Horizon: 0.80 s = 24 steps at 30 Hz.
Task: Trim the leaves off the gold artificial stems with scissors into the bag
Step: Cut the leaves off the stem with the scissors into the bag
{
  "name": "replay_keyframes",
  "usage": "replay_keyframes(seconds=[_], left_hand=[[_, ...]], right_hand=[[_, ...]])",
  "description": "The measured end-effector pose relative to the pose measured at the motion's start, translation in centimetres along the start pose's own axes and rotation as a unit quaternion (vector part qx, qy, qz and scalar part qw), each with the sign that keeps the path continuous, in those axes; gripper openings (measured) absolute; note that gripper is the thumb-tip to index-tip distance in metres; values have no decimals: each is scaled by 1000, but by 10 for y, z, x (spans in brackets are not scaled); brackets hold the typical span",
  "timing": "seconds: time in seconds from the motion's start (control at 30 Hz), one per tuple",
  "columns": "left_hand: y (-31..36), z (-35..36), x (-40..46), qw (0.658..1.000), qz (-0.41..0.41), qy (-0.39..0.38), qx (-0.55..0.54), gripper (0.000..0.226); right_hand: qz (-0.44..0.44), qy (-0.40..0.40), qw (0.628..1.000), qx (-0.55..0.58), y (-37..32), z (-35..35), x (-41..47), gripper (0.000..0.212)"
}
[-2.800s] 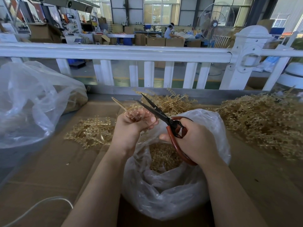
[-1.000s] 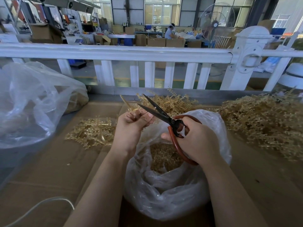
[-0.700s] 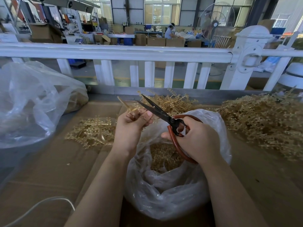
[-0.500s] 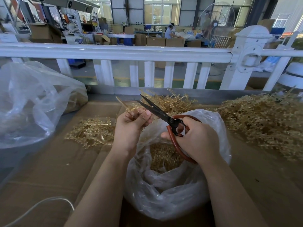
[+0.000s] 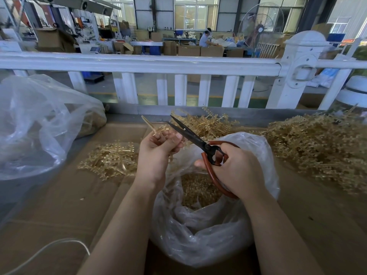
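Observation:
My left hand point(image 5: 156, 153) grips a gold artificial stem point(image 5: 148, 124) whose bare end sticks up and to the left from my fist. My right hand point(image 5: 236, 171) holds scissors point(image 5: 190, 135) with dark blades and red-brown handles. The blades stand slightly apart, their tips just above my left fingers. Below both hands sits a clear plastic bag point(image 5: 208, 235), its mouth wide, with cut gold leaves point(image 5: 198, 191) lying in the bottom.
A big heap of gold stems point(image 5: 321, 147) lies at the right, a smaller heap point(image 5: 111, 159) at the left and another point(image 5: 210, 124) behind the scissors. A large clear bag point(image 5: 39, 124) fills the left. White railing point(image 5: 178, 64) bounds the cardboard-covered table point(image 5: 59, 205). White cable point(image 5: 49, 249) near left.
The stem has turned a little in my left hand, its free end swinging slightly. The scissors have stayed in nearly the same place above the bag.

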State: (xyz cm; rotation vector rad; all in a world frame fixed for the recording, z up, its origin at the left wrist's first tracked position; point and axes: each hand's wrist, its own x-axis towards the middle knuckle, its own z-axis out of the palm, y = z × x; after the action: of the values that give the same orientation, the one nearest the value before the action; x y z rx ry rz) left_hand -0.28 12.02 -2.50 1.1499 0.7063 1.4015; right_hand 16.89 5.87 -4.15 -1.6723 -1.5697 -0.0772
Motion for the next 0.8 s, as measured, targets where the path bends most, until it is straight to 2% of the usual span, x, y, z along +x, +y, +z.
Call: replay_keyframes(seconds=[0.2, 0.5, 0.6, 0.8], left_hand=[[4, 2, -2, 1000, 7, 7, 9, 2], [7, 2, -4, 999, -3, 5, -32, 11], [7, 1, -4, 999, -10, -2, -48, 4], [8, -1, -4, 998, -17, -8, -59, 11]], right_hand=[[-4, -13, 1000, 7, 0, -1, 0, 82], [-4, -16, 1000, 10, -2, -3, 0, 63], [3, -25, 1000, 13, -2, -3, 0, 69], [19, -38, 999, 22, -2, -4, 1, 75]])
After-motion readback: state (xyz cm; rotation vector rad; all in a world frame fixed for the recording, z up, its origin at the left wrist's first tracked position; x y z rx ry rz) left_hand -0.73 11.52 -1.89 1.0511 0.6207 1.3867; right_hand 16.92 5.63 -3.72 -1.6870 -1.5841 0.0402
